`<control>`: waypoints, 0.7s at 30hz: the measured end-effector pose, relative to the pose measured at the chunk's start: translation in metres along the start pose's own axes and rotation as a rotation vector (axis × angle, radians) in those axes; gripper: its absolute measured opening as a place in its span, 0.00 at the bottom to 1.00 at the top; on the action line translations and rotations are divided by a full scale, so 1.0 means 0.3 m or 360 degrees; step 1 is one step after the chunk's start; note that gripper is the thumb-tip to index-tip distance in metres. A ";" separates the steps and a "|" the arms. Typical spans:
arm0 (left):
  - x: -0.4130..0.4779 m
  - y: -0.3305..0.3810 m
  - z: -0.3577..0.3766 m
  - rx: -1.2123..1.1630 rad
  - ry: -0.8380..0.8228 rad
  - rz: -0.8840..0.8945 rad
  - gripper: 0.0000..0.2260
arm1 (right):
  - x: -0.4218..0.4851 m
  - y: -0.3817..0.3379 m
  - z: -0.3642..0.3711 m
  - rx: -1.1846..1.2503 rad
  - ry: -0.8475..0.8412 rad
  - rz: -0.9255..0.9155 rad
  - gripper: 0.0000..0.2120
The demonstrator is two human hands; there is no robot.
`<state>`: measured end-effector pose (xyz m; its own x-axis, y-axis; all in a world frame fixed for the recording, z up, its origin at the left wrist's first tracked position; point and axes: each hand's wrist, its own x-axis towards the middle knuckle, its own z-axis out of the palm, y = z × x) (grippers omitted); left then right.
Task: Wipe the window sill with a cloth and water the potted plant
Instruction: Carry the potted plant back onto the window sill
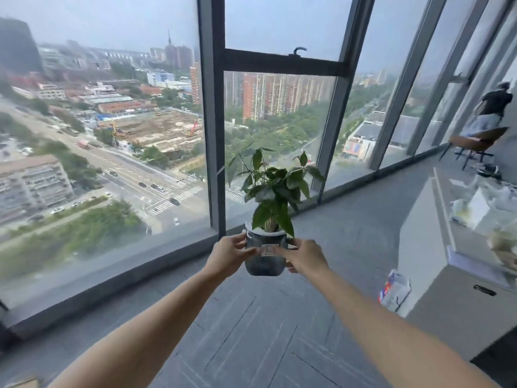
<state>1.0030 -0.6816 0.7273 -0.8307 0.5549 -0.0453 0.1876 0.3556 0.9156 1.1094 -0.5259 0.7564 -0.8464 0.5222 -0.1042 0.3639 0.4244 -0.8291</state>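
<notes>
A small green plant (pixel 275 189) grows in a dark blue-grey ribbed pot (pixel 264 264) with a white label on its front. I hold the pot in the air with both arms stretched out. My left hand (pixel 228 254) grips its left side and my right hand (pixel 303 257) grips its right side. The low grey window sill (pixel 112 273) runs under the tall glass panes, below and to the left of the pot. No cloth or water vessel is in view.
A grey cabinet (pixel 447 275) cluttered with papers and bags stands to the right, with a small white bag (pixel 394 289) on the floor beside it. Farther right are a brown chair (pixel 475 144) and a person (pixel 492 107) by the window. Dark vertical window frames (pixel 215 121) divide the panes.
</notes>
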 end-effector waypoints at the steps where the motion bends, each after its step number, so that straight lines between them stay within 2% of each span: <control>1: 0.101 -0.015 -0.016 -0.0012 0.0008 -0.0007 0.22 | 0.107 -0.011 0.011 -0.0022 -0.0007 -0.0013 0.36; 3: 0.312 -0.026 -0.050 -0.0027 0.0041 -0.0021 0.18 | 0.332 -0.039 0.029 -0.0060 -0.0022 -0.0035 0.34; 7: 0.710 0.003 -0.097 -0.0021 0.0154 -0.0013 0.19 | 0.765 -0.121 0.021 -0.0113 -0.0081 -0.0034 0.24; 14: 1.320 0.034 -0.103 0.0012 0.0166 -0.0069 0.21 | 1.435 -0.142 -0.048 -0.0132 -0.0154 -0.0042 0.29; 18: 1.687 0.006 -0.065 0.0045 0.0202 -0.0111 0.21 | 1.837 -0.098 -0.058 -0.0163 -0.0269 -0.0077 0.26; 21: 1.959 -0.035 -0.040 -0.0034 0.0306 -0.0188 0.21 | 2.149 -0.076 -0.060 -0.0179 -0.0354 -0.0152 0.33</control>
<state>0.5066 -0.3683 0.6958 -0.9312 0.3563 -0.0774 0.0739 0.3925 0.9168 0.5625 -0.1855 0.7180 -0.9392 0.3054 -0.1569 0.3085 0.5500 -0.7761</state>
